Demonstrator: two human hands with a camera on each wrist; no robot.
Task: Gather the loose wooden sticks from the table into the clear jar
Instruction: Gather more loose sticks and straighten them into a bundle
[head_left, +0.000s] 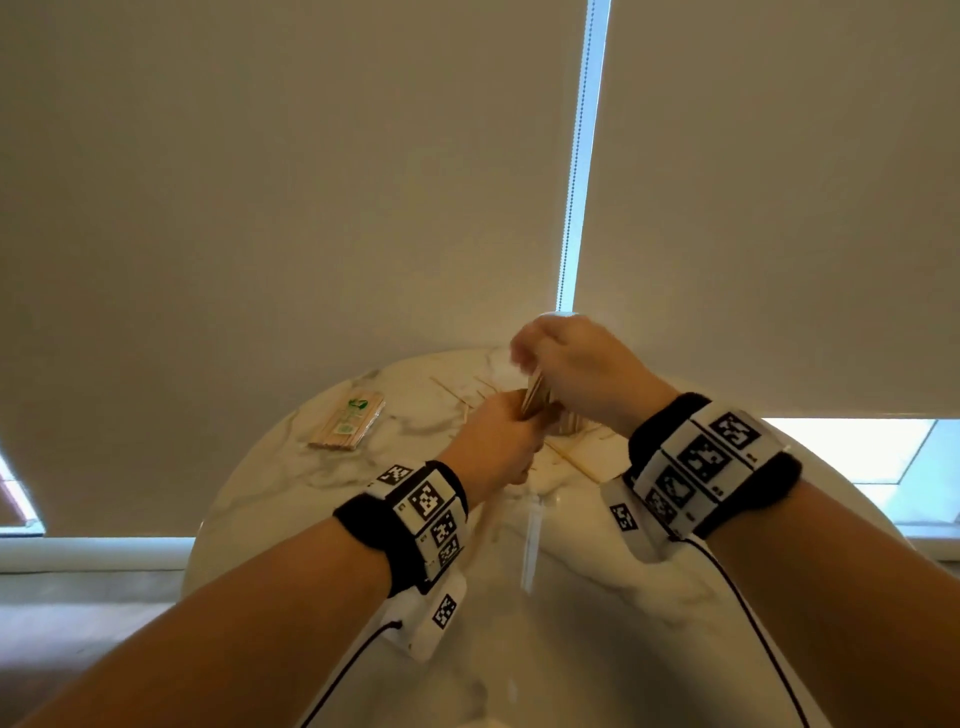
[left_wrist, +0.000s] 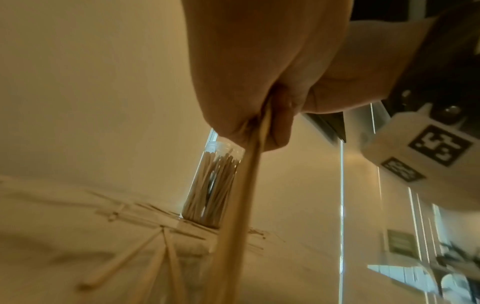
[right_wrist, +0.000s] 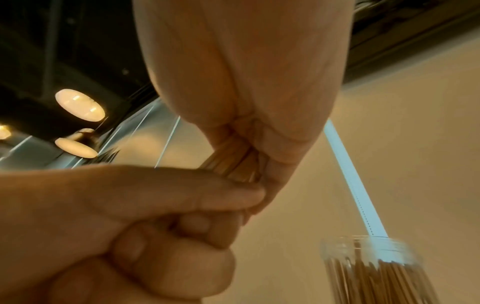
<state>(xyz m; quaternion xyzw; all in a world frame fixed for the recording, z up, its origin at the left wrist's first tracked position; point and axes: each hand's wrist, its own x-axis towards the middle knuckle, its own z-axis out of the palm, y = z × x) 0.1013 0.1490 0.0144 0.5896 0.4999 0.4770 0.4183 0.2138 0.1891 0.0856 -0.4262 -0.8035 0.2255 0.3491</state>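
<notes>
Both hands grip one stick bundle (head_left: 535, 399). Jar (left_wrist: 211, 187) stands just behind the grip; loose sticks (head_left: 574, 457) beneath; packet (head_left: 347, 422) well left.

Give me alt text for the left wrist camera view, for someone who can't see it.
Seen from below, the left hand grips a bundle of wooden sticks that hangs toward the table. Behind stands an open clear jar, already holding many sticks, with loose sticks scattered around it.
</notes>
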